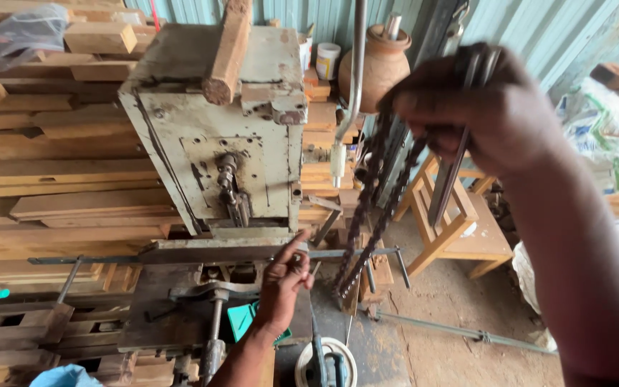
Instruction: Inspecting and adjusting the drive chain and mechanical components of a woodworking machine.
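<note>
A dark toothed chain (377, 215) hangs in a loop in front of the old cream-painted machine (216, 136), its low end dangling near the machine's steel table (202, 251). The right hand (478, 107) is raised high, fingers closed tight around the chain's top and a flat metal bar (447, 183) that slants down beside it. The left hand (284, 283) reaches up to the table's front edge, fingertips pinched together on a small part there. Stacked planks (44, 186) fill the left side; a wooden chair (453, 222) stands behind the chain.
</note>
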